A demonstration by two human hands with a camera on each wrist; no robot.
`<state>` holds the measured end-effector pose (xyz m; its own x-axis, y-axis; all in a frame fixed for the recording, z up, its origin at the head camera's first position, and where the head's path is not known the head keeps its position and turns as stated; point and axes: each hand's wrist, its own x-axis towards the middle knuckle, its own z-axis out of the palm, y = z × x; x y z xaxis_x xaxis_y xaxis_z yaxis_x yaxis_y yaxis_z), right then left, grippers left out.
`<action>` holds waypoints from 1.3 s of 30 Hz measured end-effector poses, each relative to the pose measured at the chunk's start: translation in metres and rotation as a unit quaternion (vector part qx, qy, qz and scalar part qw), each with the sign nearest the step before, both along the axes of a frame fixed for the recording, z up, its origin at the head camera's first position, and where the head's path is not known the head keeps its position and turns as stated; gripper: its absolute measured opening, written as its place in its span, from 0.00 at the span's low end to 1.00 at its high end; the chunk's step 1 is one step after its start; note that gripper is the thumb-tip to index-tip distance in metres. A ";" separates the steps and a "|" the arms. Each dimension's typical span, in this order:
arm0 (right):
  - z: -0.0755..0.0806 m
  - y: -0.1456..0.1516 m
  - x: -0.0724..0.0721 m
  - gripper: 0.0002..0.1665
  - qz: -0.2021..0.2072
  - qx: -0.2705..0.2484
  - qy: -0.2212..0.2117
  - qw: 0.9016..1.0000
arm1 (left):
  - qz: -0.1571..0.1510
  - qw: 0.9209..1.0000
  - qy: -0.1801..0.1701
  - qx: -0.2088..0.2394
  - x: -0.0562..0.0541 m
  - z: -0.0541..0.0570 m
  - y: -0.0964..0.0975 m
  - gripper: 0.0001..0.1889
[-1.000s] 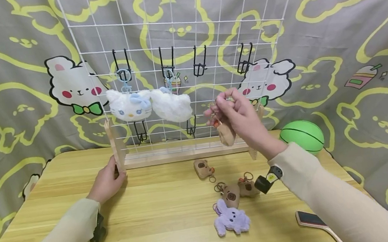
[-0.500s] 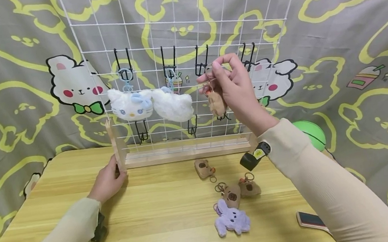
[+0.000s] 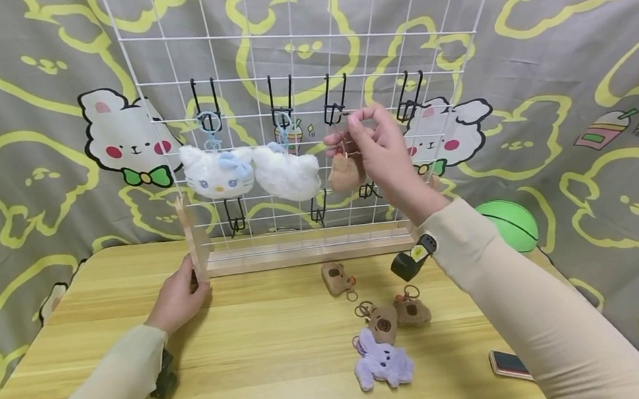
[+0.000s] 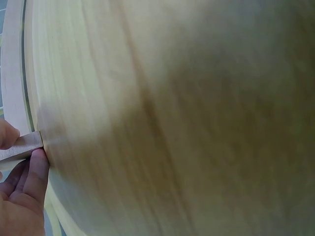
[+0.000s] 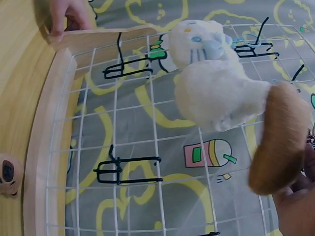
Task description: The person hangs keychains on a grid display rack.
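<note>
My right hand [image 3: 378,142] pinches the ring end of a brown plush keychain [image 3: 345,173], which hangs below the fingers in front of the white wire grid. The fingertips are right by the third black hook [image 3: 335,110] of the upper row. In the right wrist view the brown plush [image 5: 280,140] overlaps a white one. My left hand [image 3: 178,298] grips the rack's wooden side piece [image 3: 190,232] low down, thumb on one face and fingers on the other in the left wrist view. A white cat-face plush keychain [image 3: 217,172] and a turned-around white one [image 3: 288,175] hang from the first two hooks.
Three brown plush keychains lie on the table, one near the wooden base bar [image 3: 308,252]. A purple plush [image 3: 382,361] lies at the front of the group. A green ball [image 3: 511,224] is at the back right, with a dark flat-headed object [image 3: 510,364] by the right forearm.
My right hand has risen and moved left with the brown plush keychain to the third hook, then dipped slightly. The plush has swung left. The left hand keeps its place.
</note>
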<state>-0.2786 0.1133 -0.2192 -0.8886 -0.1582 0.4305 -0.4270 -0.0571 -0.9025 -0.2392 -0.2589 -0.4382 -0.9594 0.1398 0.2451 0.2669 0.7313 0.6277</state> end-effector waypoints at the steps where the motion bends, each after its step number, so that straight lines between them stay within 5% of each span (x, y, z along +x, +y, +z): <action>1: -0.001 0.000 0.000 0.08 -0.001 0.004 -0.002 1.000 | 0.000 1.000 0.000 0.000 0.000 0.000 0.000 0.31; 9: -0.009 0.005 0.000 0.04 -0.006 0.011 -0.010 1.000 | 0.000 1.000 -0.001 -0.001 0.000 0.000 0.001 0.31; 19: -0.022 0.023 0.003 0.03 -0.060 0.077 -0.027 0.995 | -0.003 1.000 0.000 -0.001 -0.001 -0.001 0.001 0.31; 32: -0.046 0.051 0.018 0.10 -0.031 0.108 -0.017 0.994 | 0.000 1.000 0.004 -0.006 -0.001 -0.002 -0.002 0.31; 39: -0.057 0.072 0.037 0.11 -0.013 0.135 0.016 0.991 | 0.000 1.000 0.004 -0.007 -0.001 -0.001 0.001 0.32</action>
